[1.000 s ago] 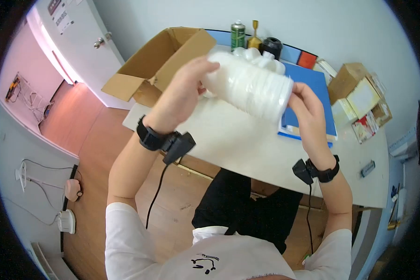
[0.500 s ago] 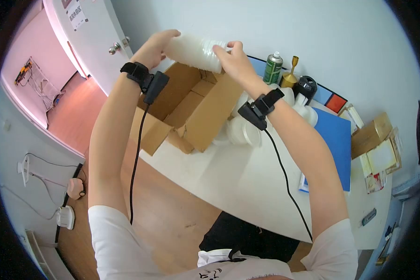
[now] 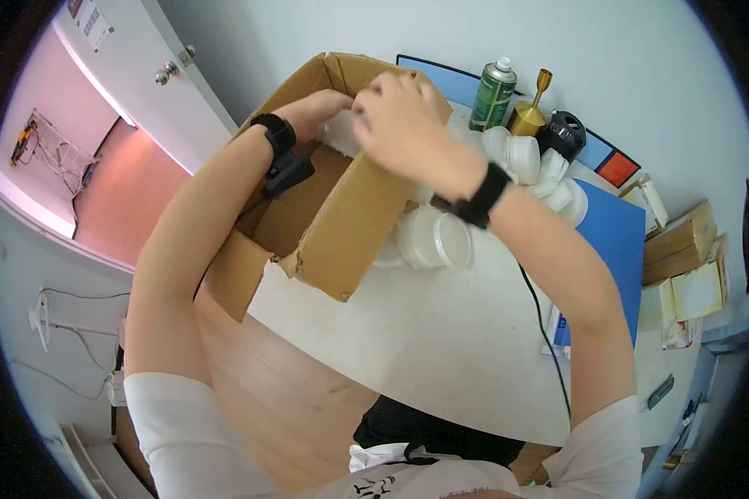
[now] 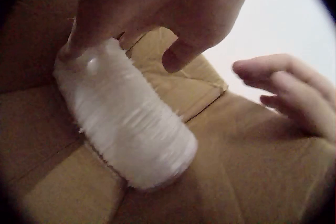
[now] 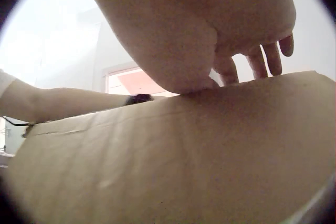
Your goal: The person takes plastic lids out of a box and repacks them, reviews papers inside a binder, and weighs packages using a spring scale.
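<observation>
A white, ridged, plastic-wrapped cylinder of stacked round pieces lies inside the open cardboard box, against its inner walls. My left hand reaches down into the box. In the left wrist view its extended finger touches the cylinder's upper end, while the thumb stays apart from it. Over the box's right wall is my right hand, its fingers loosely bent and holding nothing. The right wrist view shows that hand's palm right at the box's top edge. In the head view the hands hide most of the cylinder.
White round tubs stand right of the box on the white table. Behind are a green spray can, a brass-coloured holder and a black lidded object. A blue folder and small boxes lie farther right.
Both hands carried the wrapped cylinder leftward from over the table and lowered it into the box. The right hand has let go of it and is over the box wall.
</observation>
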The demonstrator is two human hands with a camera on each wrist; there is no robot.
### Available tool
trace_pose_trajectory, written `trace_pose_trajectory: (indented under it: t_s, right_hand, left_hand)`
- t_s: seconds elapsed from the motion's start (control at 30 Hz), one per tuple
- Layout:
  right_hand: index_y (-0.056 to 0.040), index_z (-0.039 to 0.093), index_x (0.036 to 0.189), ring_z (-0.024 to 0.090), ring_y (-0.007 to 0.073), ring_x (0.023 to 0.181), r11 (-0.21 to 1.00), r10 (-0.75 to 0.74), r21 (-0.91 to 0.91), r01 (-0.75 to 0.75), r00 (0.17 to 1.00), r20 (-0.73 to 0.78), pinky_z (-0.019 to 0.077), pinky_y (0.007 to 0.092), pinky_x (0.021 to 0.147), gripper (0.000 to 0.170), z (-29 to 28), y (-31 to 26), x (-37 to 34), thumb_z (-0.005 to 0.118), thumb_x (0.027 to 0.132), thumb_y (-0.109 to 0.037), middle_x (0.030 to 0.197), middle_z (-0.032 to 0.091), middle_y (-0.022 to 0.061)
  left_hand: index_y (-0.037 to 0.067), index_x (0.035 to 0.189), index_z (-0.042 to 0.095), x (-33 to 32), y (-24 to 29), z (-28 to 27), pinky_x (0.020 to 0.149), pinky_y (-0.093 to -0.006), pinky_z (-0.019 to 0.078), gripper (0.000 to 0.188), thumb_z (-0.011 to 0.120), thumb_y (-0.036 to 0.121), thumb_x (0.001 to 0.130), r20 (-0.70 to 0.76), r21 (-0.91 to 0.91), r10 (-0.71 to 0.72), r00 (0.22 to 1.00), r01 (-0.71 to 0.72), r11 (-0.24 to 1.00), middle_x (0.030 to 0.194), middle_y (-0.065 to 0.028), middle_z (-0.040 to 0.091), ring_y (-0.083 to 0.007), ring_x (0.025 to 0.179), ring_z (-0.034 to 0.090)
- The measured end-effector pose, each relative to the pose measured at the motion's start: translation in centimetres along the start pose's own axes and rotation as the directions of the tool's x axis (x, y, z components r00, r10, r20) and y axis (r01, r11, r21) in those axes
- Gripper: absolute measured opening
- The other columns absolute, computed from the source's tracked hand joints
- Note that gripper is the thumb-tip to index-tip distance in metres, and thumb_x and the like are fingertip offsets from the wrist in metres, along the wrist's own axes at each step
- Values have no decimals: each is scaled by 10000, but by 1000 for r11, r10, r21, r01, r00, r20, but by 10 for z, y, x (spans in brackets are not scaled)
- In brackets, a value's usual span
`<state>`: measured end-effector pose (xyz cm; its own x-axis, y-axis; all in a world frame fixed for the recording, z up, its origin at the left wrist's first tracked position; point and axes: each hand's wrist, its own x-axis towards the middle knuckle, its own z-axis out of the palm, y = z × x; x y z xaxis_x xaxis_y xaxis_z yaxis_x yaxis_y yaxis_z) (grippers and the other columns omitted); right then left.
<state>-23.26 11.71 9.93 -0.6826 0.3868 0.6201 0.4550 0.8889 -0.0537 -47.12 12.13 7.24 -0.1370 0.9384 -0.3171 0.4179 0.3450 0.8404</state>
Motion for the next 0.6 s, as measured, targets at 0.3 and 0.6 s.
trace_pose_trajectory:
  t_s: [0.3, 0.6]
  right_hand:
    - [-4, 629, 1162, 569, 394, 1117, 838, 137, 511, -194, 980, 147, 477, 428, 927, 430, -103, 11, -91, 716, 848, -285, 1201, 587, 227]
    - [-40, 578, 1270, 442, 394, 1268, 952, -162, 297, 76, 947, 279, 363, 504, 1061, 693, -47, -18, -148, 817, 740, -416, 1294, 534, 189]
  left_hand:
    - [-62, 1529, 294, -35, 37, 25, 1118, -371, 383, 890, 716, 306, 838, -64, 351, -76, 995, 94, 932, 1530, -227, 408, -312, 1393, 429]
    - [-83, 1436, 428, -107, 86, 29, 1014, -322, 455, 719, 690, 329, 909, -15, 303, 246, 969, -230, 925, 1310, -186, 592, -238, 1213, 566]
